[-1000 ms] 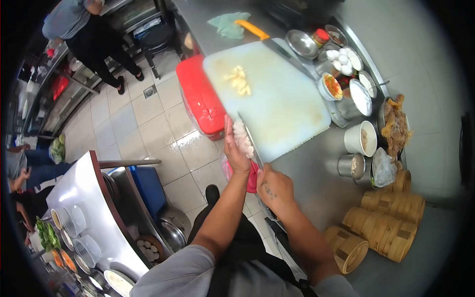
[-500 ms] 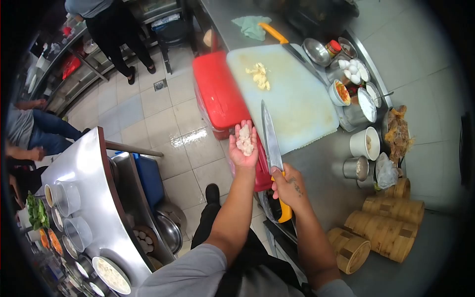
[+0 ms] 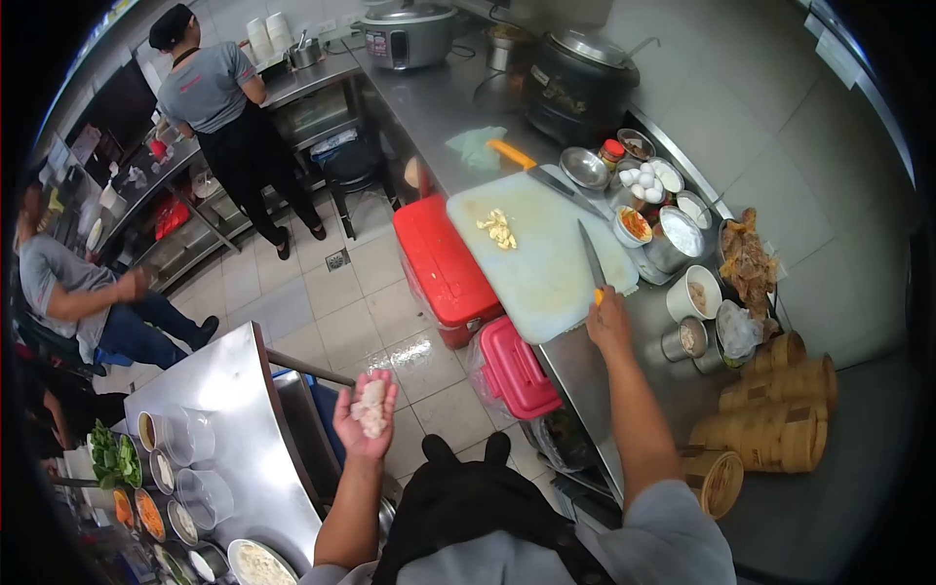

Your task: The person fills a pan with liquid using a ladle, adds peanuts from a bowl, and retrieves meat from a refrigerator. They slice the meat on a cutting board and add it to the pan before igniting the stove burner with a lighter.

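Observation:
My left hand (image 3: 357,441) is turned palm up over the floor gap between two counters, cupping a pale, pinkish-white lump of soft food (image 3: 370,408); I cannot make out its kind. In my right hand (image 3: 609,322) is the yellow handle of a kitchen knife (image 3: 591,251). Its blade points away from me, over the right part of the white cutting board (image 3: 546,283). Pale yellow chopped pieces (image 3: 498,229) lie in a small heap on the board's far left. A second knife with an orange handle (image 3: 513,154) rests along the board's far edge.
Red (image 3: 444,263) and pink (image 3: 522,369) lidded bins stand below the board's left side. Bowls, eggs (image 3: 643,181) and bamboo steamers (image 3: 770,434) line the right counter. The left steel table (image 3: 229,409) holds several tubs. One person stands at the back; another sits at left.
My left hand has moved left, away from the board, still carrying the pale lump. My right hand has moved the knife right and farther forward over the board. The view has tilted up.

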The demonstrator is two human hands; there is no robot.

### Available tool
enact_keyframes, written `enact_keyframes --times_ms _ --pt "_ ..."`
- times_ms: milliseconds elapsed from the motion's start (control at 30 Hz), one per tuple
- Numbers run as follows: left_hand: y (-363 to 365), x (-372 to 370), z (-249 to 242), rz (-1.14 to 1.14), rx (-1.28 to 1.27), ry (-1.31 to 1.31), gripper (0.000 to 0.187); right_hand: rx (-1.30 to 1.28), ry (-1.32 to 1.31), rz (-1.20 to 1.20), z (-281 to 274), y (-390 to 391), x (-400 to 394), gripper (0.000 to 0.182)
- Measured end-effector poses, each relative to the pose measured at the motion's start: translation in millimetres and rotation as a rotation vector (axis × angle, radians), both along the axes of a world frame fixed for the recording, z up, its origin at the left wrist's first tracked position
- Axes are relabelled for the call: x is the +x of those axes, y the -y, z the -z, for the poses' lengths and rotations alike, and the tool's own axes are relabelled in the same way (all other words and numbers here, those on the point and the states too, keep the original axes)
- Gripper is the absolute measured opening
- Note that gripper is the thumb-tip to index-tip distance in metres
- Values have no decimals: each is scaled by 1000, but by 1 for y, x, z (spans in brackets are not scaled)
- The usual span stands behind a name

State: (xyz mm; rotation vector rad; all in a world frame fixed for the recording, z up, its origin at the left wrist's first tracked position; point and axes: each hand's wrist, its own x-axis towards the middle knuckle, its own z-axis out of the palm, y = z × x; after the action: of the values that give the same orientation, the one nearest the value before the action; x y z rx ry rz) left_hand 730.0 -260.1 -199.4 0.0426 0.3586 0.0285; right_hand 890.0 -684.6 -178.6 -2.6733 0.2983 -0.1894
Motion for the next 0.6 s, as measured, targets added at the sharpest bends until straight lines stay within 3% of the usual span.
enact_keyframes --times_ms 100,167,233,267,300,333,367,400,433,467,500,533,600 --pt "-32 -24 -20 -58 34 84 40 -166 -31 5 21 10 30 48" --pt "-52 -44 -26 -112 13 82 38 -336 242 -115 69 48 50 49" --pt "-75 -64 -31 -174 -9 128 36 -264 178 -43 57 39 46 50" --pt "-86 -76 -30 -220 -47 113 33 -260 529 -160 62 26 44 37" --pt "-93 -83 -37 -268 -9 185 32 -211 477 -13 61 -3 43 39" --pt "-100 -93 -47 -324 15 186 31 234 459 -150 85 -18 46 40" --pt "-108 -104 -52 -398 -30 80 33 318 231 -154 44 -78 22 35" --pt "-114 -113 -59 -454 26 117 35 232 137 -258 28 -131 4 29" --pt "-122 -122 -56 -506 61 131 36 361 15 -375 18 -186 -22 26" --pt "-126 -132 -62 -563 61 209 34 561 -123 -722 40 -217 -29 28" --pt "-129 -142 -59 -607 41 211 32 479 -204 -833 30 -265 -59 23" --pt "-129 -162 -56 -775 24 259 31 521 -460 -1120 85 -317 -75 21" --pt "-116 -190 -68 -923 39 307 33 680 -805 -1289 55 -367 -124 21"
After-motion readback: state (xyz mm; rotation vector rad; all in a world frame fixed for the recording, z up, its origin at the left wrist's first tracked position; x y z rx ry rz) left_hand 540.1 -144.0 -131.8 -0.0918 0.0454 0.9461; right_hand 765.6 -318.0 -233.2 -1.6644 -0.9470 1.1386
